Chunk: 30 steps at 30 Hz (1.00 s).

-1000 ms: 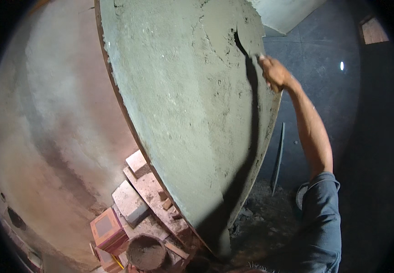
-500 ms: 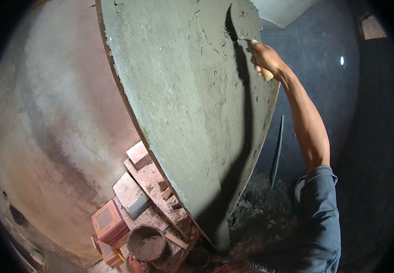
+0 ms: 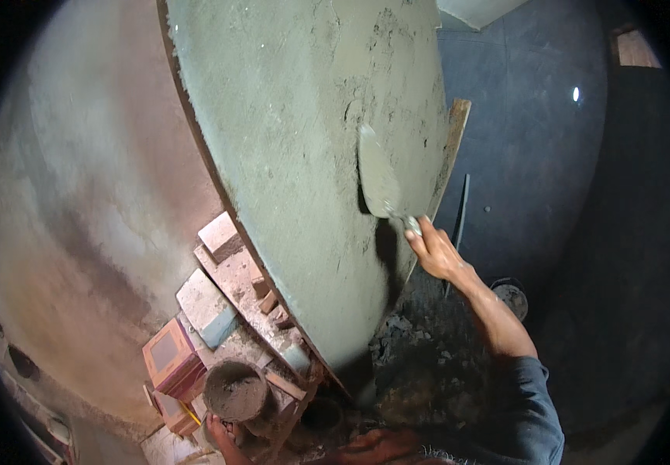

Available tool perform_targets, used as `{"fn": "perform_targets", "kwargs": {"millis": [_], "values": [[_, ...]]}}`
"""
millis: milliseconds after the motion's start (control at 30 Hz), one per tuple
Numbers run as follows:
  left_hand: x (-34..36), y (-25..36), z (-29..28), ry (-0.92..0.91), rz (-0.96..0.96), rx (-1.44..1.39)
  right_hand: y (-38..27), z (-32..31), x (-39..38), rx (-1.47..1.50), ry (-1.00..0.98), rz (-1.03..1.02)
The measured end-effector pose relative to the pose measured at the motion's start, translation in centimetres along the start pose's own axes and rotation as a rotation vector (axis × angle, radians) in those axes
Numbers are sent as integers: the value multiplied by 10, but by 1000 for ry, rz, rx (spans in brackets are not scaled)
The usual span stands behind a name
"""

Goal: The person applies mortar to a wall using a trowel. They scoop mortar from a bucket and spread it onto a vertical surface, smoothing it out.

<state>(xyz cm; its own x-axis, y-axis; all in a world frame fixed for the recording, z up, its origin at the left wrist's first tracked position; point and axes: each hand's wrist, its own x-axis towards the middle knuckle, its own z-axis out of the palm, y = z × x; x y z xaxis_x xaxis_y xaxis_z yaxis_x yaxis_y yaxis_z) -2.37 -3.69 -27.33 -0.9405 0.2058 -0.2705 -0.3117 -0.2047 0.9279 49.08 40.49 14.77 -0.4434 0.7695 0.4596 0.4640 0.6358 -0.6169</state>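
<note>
My right hand is closed round the handle of a pointed trowel. The blade lies close against a tall wall face coated in wet grey plaster, its tip pointing up and away. Cracks and rough pits mark the plaster around and above the tip. At the lower left, my left hand is at the near side of a round mortar bucket, its fingers curled at the bucket's side. Brown-grey mortar shows inside the bucket. Part of the left hand is dim and cut off by the lower edge.
Left of the bucket stand reddish boxes. Pale blocks and brick pieces lie on a dusty plank by the wall's left edge. A wooden batten runs along its right edge. Rubble and a pail are at the lower right.
My right hand has come down and nearer with the trowel, whose blade now shows broadside. The view has shifted slightly. The left hand stays beside the bucket.
</note>
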Motion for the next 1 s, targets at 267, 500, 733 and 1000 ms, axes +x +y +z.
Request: {"fn": "perform_targets", "kwargs": {"millis": [267,500,733,1000], "values": [[-3,5,5,-33,-103,131,68,46,-174,-112,490,94],[-6,27,-16,-197,-230,97,-65,105,-196,202,-22,37],[-12,32,3,-322,-300,-121,-140,277,-164,121,-727,108],[-41,33,2,-363,-126,-101,-163,382,-130,-503,-1028,-194]]}}
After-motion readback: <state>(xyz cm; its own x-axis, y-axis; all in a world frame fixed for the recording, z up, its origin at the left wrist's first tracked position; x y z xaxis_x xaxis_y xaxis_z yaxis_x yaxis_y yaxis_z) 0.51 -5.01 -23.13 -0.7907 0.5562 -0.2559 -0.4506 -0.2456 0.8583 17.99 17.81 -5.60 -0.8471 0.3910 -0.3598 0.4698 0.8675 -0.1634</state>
